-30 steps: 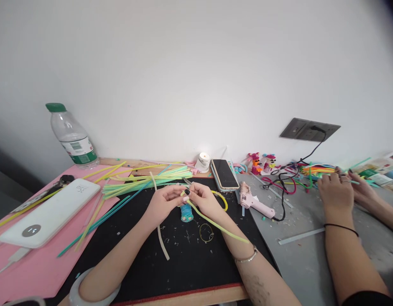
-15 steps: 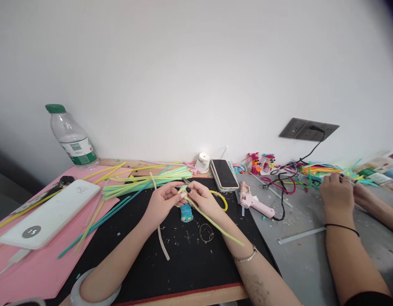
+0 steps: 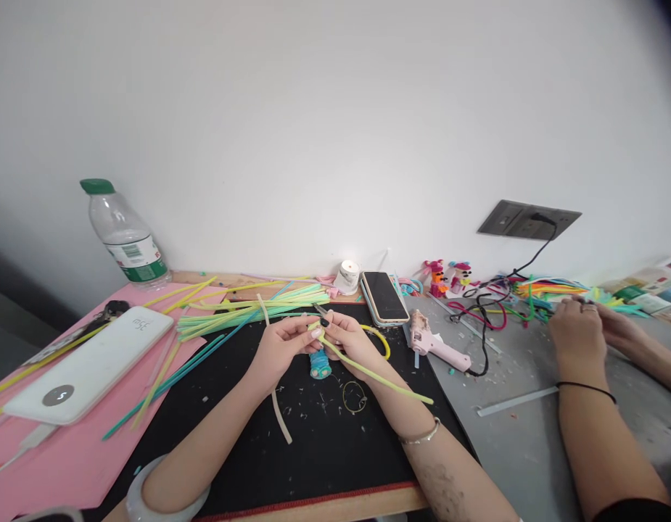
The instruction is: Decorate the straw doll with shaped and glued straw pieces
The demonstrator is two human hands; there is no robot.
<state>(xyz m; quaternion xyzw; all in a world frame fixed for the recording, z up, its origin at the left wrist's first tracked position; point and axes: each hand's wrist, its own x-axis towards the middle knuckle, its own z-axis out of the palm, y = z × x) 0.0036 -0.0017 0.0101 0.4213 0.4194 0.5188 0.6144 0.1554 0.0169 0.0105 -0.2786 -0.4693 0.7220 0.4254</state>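
Over the black mat (image 3: 248, 471) my two hands meet, pinching a pale yellow-green pipe cleaner (image 3: 379, 377). My left hand (image 3: 283, 348) grips its upper end with thumb and forefinger. The fingers of my right hand (image 3: 343, 337) close on it right beside, and its long loose end runs down across my right wrist. Just below my fingers lies a blue-teal fuzzy piece (image 3: 320, 365) with two pale round ends. A cream pipe cleaner (image 3: 281, 417) passes under my left hand. Small metal tips, perhaps of pliers or scissors, show behind my fingers.
Bundled green and yellow pipe cleaners (image 3: 204, 324) lie at the back left. A white power bank (image 3: 90, 370), a bottle (image 3: 131, 246), a phone (image 3: 385, 297) and a pink glue gun (image 3: 438, 348) with a black cord surround the mat. A co-worker's hands (image 3: 577, 337) work at right.
The loose end of the pale yellow-green pipe cleaner has swung right and slightly up. My fingers have shifted a little around its upper end, both hands still together.
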